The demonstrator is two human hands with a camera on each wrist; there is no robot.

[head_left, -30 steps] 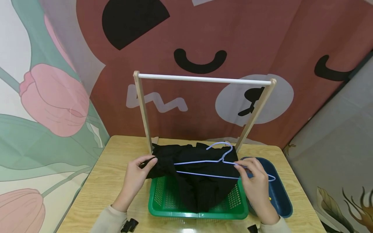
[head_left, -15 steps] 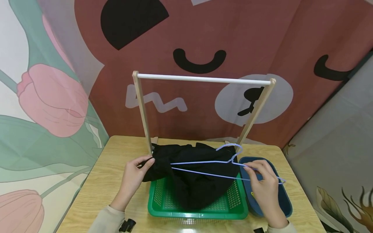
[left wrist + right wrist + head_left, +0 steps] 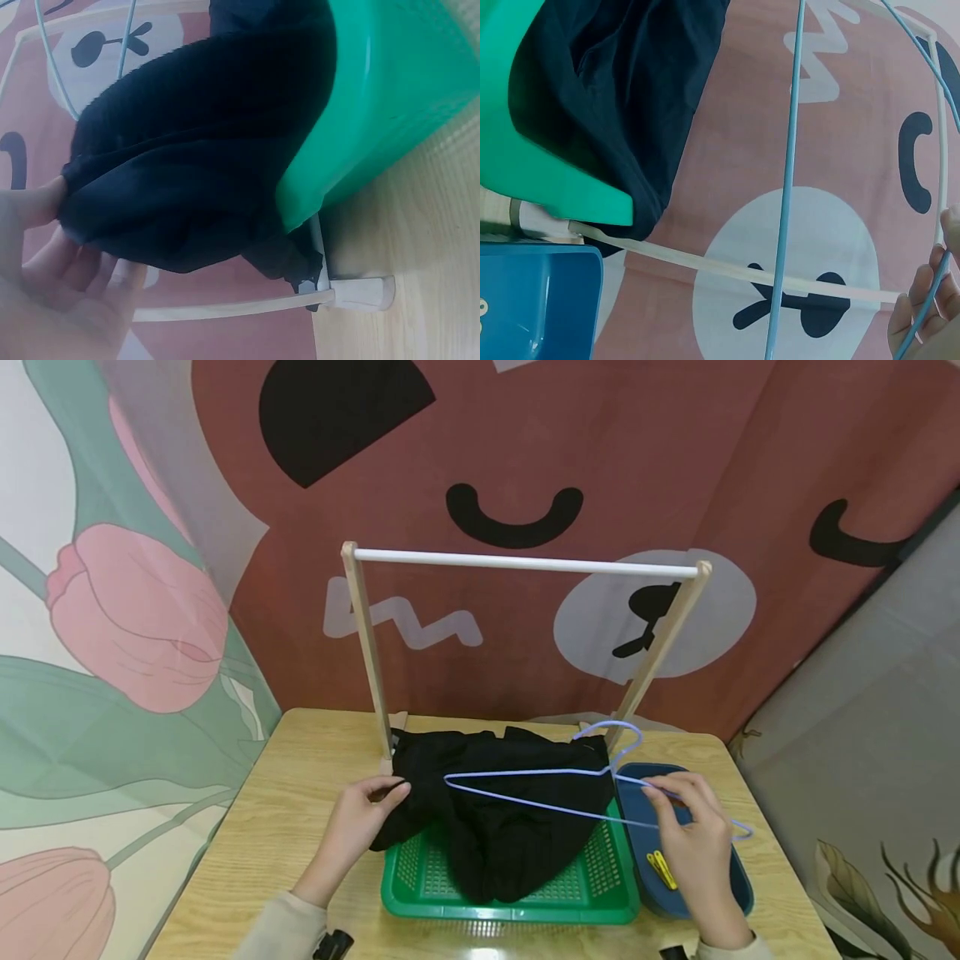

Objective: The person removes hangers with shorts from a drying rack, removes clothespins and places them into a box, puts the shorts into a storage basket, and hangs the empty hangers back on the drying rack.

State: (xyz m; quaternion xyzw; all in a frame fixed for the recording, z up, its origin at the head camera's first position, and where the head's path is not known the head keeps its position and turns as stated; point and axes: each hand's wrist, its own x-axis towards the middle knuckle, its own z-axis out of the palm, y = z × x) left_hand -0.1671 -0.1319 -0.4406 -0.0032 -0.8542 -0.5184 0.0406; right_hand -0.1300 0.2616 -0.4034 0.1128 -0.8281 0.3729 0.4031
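A black garment lies bunched over the green basket. At its left edge the left hand pinches the cloth between thumb and fingers; the left wrist view shows this hand at the fold of the black cloth. The right hand pinches the upper bar of a light-blue hanger, its hook up and its left end in front of the garment. In the right wrist view the fingers of the right hand are round the hanger's bar.
Behind the basket stands a rack with wooden posts and a white rod. A blue tray at the right of the basket holds yellow clips. The wooden table extends around them, before a patterned cloth backdrop.
The right hand has moved right with the hanger, whose left end has come out of the garment's fold. More of the yellow clips shows. The left hand has shifted slightly, still pinching the cloth.
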